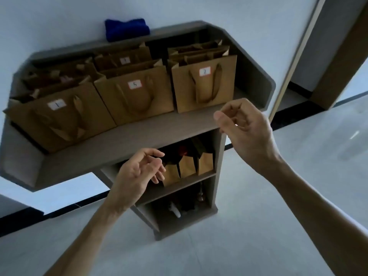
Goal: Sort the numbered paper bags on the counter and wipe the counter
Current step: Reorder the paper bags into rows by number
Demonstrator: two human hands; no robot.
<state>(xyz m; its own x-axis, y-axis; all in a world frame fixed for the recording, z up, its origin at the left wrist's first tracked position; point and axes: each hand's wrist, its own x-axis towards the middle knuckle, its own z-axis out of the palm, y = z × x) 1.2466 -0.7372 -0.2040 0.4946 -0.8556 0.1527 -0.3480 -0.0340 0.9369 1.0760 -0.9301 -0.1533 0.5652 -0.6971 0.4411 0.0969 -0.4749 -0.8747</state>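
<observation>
Several brown paper bags with white number labels stand on the grey counter (139,136). In the front row are the bag marked 1 (59,118) at the left, the bag marked 5 (135,96) in the middle and the bag marked 2 (205,82) at the right. More bags stand behind them, one with a blurred label (124,60). A folded blue cloth (127,29) lies on the counter's raised back ledge. My left hand (139,174) hovers below the counter's front edge, fingers apart, holding nothing. My right hand (245,126) is at the counter's right front corner, fingers loosely curled, empty.
Under the counter is an open shelf unit (217,166) with small paper bags (187,168) on the upper shelf and dark items and a white object (175,210) on the lower one. Pale floor surrounds the stand. A wall edge and doorway (298,56) stand at the right.
</observation>
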